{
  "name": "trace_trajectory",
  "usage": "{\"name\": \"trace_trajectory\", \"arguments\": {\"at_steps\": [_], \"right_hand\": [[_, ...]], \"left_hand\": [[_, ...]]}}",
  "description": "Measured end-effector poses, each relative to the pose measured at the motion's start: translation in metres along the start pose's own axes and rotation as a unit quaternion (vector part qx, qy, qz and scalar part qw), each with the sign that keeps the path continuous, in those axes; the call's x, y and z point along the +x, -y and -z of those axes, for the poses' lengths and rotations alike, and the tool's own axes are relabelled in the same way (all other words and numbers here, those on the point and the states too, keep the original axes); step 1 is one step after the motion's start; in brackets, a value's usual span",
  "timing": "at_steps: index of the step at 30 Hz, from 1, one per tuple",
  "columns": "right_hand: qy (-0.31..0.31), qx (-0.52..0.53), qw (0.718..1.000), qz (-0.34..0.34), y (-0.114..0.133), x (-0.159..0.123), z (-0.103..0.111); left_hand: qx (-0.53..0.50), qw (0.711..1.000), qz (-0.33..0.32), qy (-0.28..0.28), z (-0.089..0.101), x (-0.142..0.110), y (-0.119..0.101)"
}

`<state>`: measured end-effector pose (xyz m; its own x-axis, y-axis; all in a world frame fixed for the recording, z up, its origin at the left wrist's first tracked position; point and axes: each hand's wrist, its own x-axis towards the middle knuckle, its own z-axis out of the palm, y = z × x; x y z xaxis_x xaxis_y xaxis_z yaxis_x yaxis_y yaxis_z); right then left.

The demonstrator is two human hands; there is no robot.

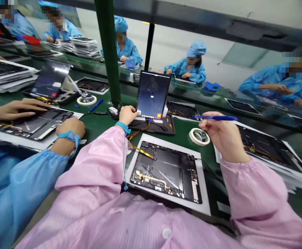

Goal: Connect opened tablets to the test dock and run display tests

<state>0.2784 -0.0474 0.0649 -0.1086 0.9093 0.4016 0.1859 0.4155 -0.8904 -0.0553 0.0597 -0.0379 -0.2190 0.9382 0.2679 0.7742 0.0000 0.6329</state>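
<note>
Both my sleeves are pink. My left hand [127,115] is closed at the lower left corner of a lit tablet screen [152,93], which stands upright with icons along its bottom. A blue band is around that wrist. My right hand [222,135] is raised and grips a slim blue pen-like tool [218,118] lying nearly level. Between my arms, an opened tablet housing [166,169] with exposed boards and flex cables rests on white paper [205,193]. A gold ribbon cable [143,152] runs from it toward the screen. A black cable is plugged in at its upper right.
A tape roll [199,137] sits near my right hand. More opened housings [270,148] lie on paper at the right. At the left, a co-worker's hands [70,128] rest by another housing [34,124]. A green post [109,52] rises behind a mouse [113,111]. Co-workers sit beyond the glass.
</note>
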Motion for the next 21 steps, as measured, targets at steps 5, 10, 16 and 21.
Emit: {"name": "trace_trajectory", "arguments": {"at_steps": [5, 10, 16, 21], "right_hand": [[-0.096, 0.078, 0.992, -0.002, 0.018, -0.065, -0.002], [-0.021, 0.146, 0.959, -0.242, -0.031, -0.117, 0.009], [-0.025, 0.164, 0.954, -0.250, -0.076, -0.130, 0.023], [-0.013, 0.028, 0.979, -0.203, -0.087, -0.124, 0.027]], "left_hand": [[0.040, 0.999, 0.008, -0.018, -0.004, -0.003, -0.001], [0.025, 0.999, 0.002, -0.048, -0.003, -0.003, 0.001], [0.010, 0.998, 0.022, -0.064, -0.002, 0.001, 0.003], [-0.032, 0.999, 0.037, 0.011, -0.008, 0.004, 0.010]]}}
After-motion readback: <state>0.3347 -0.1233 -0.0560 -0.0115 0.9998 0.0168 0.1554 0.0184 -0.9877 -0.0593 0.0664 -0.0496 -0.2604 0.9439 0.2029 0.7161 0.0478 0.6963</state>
